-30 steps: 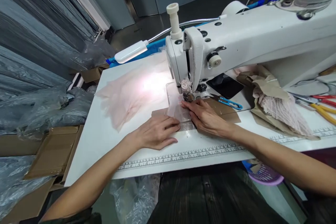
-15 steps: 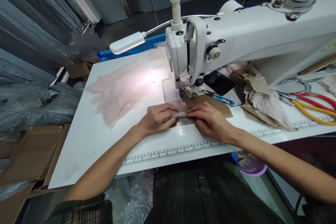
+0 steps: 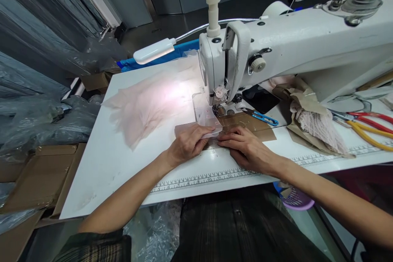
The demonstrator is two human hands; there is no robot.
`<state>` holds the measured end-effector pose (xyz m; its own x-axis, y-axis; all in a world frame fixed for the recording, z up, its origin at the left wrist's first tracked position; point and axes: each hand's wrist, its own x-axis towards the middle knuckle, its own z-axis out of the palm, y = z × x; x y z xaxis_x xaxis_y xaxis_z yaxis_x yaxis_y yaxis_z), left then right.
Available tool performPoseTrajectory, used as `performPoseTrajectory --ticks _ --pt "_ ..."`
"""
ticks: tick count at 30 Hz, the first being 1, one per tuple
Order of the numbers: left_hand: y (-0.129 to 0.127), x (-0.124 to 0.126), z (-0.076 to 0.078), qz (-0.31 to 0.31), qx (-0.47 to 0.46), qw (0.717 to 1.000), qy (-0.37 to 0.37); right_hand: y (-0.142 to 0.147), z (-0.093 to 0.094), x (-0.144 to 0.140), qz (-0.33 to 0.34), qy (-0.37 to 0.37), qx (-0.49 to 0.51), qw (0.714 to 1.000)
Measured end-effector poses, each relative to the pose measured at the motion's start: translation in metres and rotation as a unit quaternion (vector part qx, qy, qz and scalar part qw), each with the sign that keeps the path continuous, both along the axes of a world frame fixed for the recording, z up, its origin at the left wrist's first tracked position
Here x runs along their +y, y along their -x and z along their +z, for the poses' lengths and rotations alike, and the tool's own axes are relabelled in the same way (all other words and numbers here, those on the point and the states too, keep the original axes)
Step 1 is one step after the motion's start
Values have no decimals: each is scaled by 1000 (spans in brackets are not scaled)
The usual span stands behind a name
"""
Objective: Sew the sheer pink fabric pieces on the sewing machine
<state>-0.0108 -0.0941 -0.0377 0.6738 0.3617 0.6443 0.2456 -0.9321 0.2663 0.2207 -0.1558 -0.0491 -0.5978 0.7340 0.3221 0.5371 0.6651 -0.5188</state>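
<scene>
A white sewing machine (image 3: pixel 276 45) stands on a white table (image 3: pixel 123 159). In front of its needle lies a small sheer pink fabric piece (image 3: pixel 208 119) on a brown card (image 3: pixel 245 125). My left hand (image 3: pixel 188 144) pinches the near edge of that piece from the left. My right hand (image 3: pixel 245 147) rests flat on the card beside it, fingertips touching the same edge. A larger sheer pink fabric (image 3: pixel 144 104) is spread to the left under the lamp's light.
A white gooseneck lamp (image 3: pixel 153 50) hangs over the table's back. Blue thread snips (image 3: pixel 264 118) lie right of the needle. Crumpled brown paper with pink fabric (image 3: pixel 313 120) and red and yellow scissors (image 3: pixel 368 127) lie at the right. Cardboard and plastic bags (image 3: pixel 39 139) fill the floor at left.
My hands drew back from the presser foot toward me along the fabric piece's near edge. My left hand now pinches that edge. The view shifted slightly.
</scene>
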Motion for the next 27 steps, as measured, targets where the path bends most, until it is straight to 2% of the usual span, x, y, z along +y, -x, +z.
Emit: performPoseTrajectory --ticks 4,7,9,13,19,27 --pt "0 1 0 3 85 993 -83 -4 2 4 8 1 4 1000" --pt "0 3 2 6 133 984 -122 -12 9 21 27 16 47 998" --pt "0 5 3 1 141 982 -124 -16 13 35 4 14 48 999" --pt "1 6 2 -3 145 982 -121 -17 10 55 -23 -2 -17 1000" --pt "2 6 1 4 143 984 -105 -13 -1 54 -38 -28 -24 999" --pt "2 9 0 -14 147 985 -90 -12 1 53 -45 -29 -17 998"
